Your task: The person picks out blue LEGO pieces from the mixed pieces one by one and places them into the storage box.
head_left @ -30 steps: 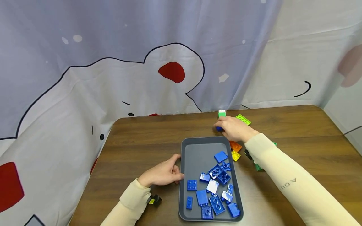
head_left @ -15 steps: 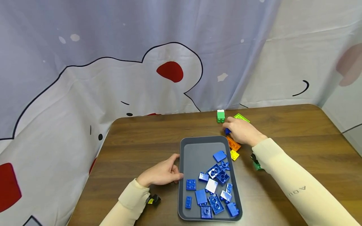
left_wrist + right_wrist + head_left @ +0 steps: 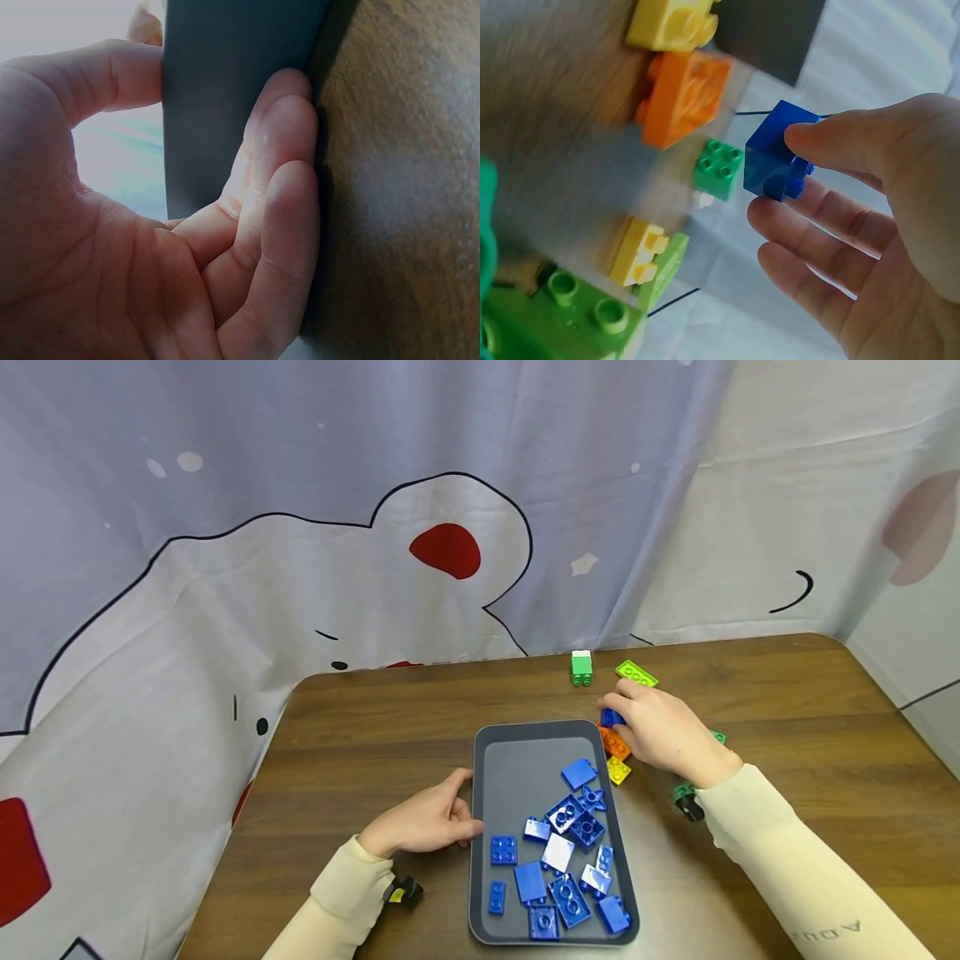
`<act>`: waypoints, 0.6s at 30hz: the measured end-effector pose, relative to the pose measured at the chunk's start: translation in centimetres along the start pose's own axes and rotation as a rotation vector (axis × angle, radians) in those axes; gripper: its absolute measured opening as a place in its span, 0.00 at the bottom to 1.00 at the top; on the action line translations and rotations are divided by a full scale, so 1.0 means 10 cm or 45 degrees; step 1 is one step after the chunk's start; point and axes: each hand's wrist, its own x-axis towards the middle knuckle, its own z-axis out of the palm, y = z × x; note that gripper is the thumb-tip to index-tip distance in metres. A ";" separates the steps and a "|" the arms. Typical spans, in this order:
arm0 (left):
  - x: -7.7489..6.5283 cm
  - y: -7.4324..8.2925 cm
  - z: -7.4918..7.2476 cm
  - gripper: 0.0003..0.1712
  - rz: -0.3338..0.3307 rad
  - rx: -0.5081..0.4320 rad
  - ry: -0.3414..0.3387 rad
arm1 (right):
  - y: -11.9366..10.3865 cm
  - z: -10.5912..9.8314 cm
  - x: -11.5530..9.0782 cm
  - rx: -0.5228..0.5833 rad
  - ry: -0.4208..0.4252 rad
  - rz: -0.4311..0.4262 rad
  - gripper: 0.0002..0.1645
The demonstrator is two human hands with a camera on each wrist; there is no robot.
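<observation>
In the head view my right hand pinches a blue toy building brick between thumb and fingers, above the table just off the tray's far right corner. The right wrist view shows its studs towards the palm. My left hand holds the left rim of the dark grey tray. In the left wrist view the thumb lies over the edge, and the other fingers press against the outer wall. Blue bricks of several shapes lie in the near and right part of the tray.
Beside the tray's right wall lie an orange brick and a yellow brick. A green brick with a white top and a lime plate are near the table's far edge. Green pieces lie partly under the right forearm.
My right hand, holding the blue brick, has come from beside the green brick back towards me and to the right, nearer the orange brick. The left hand stays at the tray.
</observation>
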 end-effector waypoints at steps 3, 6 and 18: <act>0.00 0.01 0.00 0.48 0.003 -0.004 -0.001 | -0.08 -0.02 -0.07 -0.007 0.049 -0.002 0.20; 0.01 0.01 0.00 0.48 0.005 -0.004 -0.002 | -0.16 -0.04 -0.12 -0.012 0.100 0.000 0.20; 0.00 0.04 0.00 0.48 -0.003 -0.002 -0.007 | -0.49 -0.08 -0.22 0.010 0.173 -0.071 0.22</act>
